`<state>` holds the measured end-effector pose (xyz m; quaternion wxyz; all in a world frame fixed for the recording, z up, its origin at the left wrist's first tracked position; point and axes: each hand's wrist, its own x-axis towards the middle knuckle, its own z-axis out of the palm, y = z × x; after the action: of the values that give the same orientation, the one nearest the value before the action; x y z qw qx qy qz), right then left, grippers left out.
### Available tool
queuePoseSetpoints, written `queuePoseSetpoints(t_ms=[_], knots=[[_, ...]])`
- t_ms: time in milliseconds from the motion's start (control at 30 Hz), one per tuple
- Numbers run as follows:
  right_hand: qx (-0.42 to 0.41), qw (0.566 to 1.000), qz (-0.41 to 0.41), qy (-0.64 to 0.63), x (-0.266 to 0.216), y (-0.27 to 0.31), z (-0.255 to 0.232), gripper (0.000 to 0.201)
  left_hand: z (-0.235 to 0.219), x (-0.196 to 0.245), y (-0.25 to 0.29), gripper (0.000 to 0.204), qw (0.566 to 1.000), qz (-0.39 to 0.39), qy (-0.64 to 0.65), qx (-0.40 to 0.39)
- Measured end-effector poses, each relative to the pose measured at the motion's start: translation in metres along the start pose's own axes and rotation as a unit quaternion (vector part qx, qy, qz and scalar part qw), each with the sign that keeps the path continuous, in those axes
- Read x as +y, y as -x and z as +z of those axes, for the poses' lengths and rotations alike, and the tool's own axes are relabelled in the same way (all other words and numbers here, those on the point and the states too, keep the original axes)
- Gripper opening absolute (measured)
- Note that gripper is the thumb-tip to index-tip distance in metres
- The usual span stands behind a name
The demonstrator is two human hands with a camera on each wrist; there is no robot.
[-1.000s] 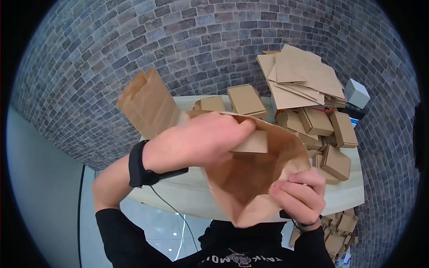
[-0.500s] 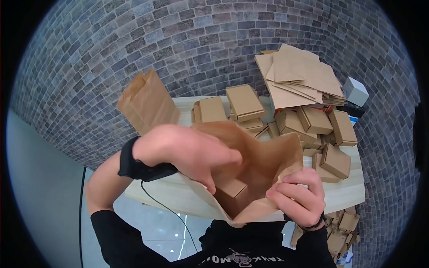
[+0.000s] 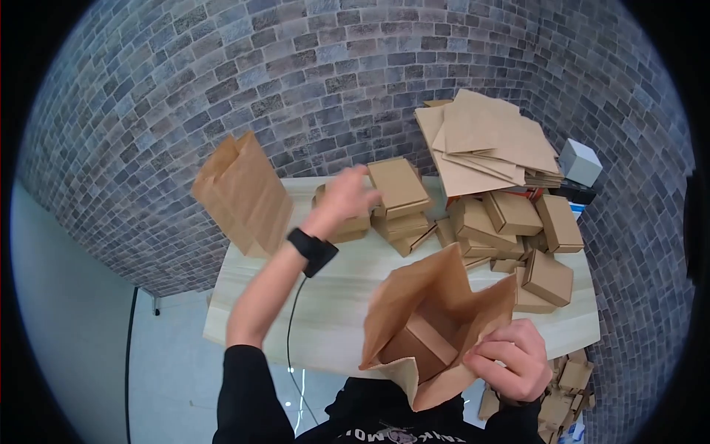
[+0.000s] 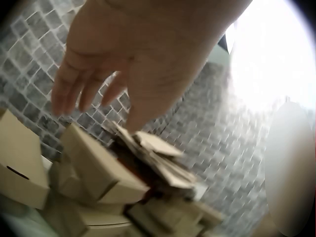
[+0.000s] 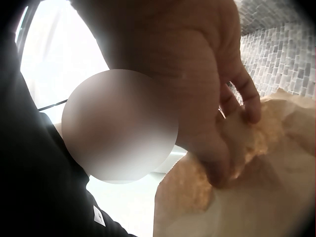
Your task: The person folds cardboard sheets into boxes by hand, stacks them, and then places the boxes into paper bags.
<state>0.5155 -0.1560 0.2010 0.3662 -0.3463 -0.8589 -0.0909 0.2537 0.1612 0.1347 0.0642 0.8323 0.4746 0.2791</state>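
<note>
With fingers and thumb, my right hand [image 3: 514, 360] pinches the rim of an open brown paper bag [image 3: 396, 296] near the table's front edge. Inside the bag lies a small cardboard box [image 3: 431, 339]. My left hand [image 3: 344, 198] is over the back of the table, beside a stack of cardboard boxes [image 3: 399, 185], its fingers spread and nothing in them. In the left wrist view the left hand [image 4: 128, 64] hangs above boxes [image 4: 101, 168]. The right wrist view shows the right hand [image 5: 207, 98] curled over the bag's edge [image 5: 266, 143].
A second paper bag [image 3: 244, 196] stands upright at the back left. Several cardboard boxes [image 3: 510, 214] are piled on the right, below a stack of flat paper bags [image 3: 488, 133]. A white box [image 3: 580, 161] sits at the far right. More cardboard [image 3: 569, 385] lies below the table's right side.
My left hand has let go of a box inside the bag, come out, and moved away toward the back boxes. The right hand still grips the bag, now slightly lower in view.
</note>
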Motion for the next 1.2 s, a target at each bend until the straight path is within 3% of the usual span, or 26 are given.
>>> queuePoseSetpoints(t_ms=[67, 200, 267, 400, 467, 500, 533, 600, 633, 667, 733, 800, 833, 867, 933, 1000, 1133, 1200], knots=[[-0.013, 1.000, 0.002, 0.011, 0.002, 0.001, -0.005, 0.027, 0.040, 0.011, 0.001, 0.067, 0.987, 0.143, -0.065, 0.031], [-0.026, 0.999, 0.027, 0.007, 0.001, 0.007, -0.011, 0.024, 0.060, 0.042, -0.004, 0.080, 0.964, 0.179, -0.197, 0.003], [-0.029, 0.999, 0.028, 0.002, 0.002, 0.010, -0.012, 0.023, 0.061, 0.042, -0.010, 0.085, 0.956, 0.151, -0.220, -0.119], [-0.018, 0.999, 0.041, -0.010, 0.003, 0.014, -0.011, 0.022, 0.068, 0.019, -0.013, 0.082, 0.949, 0.196, -0.235, -0.080], [-0.011, 0.999, 0.037, -0.011, 0.005, 0.014, -0.011, 0.024, 0.061, 0.000, -0.019, 0.070, 0.977, 0.197, -0.084, -0.004], [-0.007, 0.999, 0.043, -0.011, 0.007, 0.014, -0.010, 0.024, 0.041, -0.002, -0.022, 0.055, 0.973, 0.215, -0.083, 0.004], [-0.004, 0.999, 0.030, -0.013, 0.009, 0.014, -0.009, 0.024, 0.002, 0.022, -0.011, 0.045, 0.982, 0.170, -0.079, 0.027], [0.002, 0.999, 0.030, -0.016, 0.012, 0.016, -0.008, 0.024, -0.073, 0.071, 0.011, 0.040, 0.991, 0.113, 0.018, 0.063], [0.008, 1.000, 0.020, -0.014, 0.013, 0.015, -0.007, 0.024, -0.101, 0.083, 0.023, 0.045, 0.990, 0.089, 0.072, 0.078], [0.014, 1.000, 0.009, -0.014, 0.014, 0.015, -0.006, 0.024, -0.125, 0.084, 0.034, 0.050, 0.977, 0.123, 0.145, 0.097], [0.012, 1.000, 0.003, -0.016, 0.015, 0.013, -0.003, 0.024, -0.181, 0.123, 0.069, 0.053, 0.973, 0.040, 0.199, 0.107], [0.037, 0.999, 0.008, -0.017, 0.013, 0.012, 0.002, 0.025, -0.205, 0.128, 0.105, 0.060, 0.945, 0.061, 0.304, 0.107], [0.036, 0.999, 0.007, -0.021, 0.011, 0.012, 0.004, 0.025, -0.191, 0.133, 0.127, 0.065, 0.943, 0.074, 0.236, 0.222], [0.035, 0.999, 0.010, -0.016, 0.010, 0.012, 0.004, 0.025, -0.197, 0.133, 0.122, 0.065, 0.943, 0.148, 0.277, 0.110], [0.033, 0.999, 0.013, -0.012, 0.006, 0.013, 0.003, 0.026, -0.209, 0.134, 0.111, 0.065, 0.886, 0.245, 0.362, -0.152], [0.043, 0.998, 0.035, -0.019, 0.001, 0.015, 0.001, 0.025, -0.203, 0.160, 0.104, 0.059, 0.922, 0.263, 0.172, -0.227], [0.049, 0.997, 0.051, -0.010, -0.002, 0.021, -0.004, 0.025, -0.177, 0.167, 0.086, 0.049, 0.915, 0.274, 0.181, -0.236], [0.048, 0.996, 0.075, -0.003, -0.003, 0.029, -0.007, 0.024, -0.177, 0.167, 0.077, 0.045, 0.902, 0.291, 0.126, -0.291]])
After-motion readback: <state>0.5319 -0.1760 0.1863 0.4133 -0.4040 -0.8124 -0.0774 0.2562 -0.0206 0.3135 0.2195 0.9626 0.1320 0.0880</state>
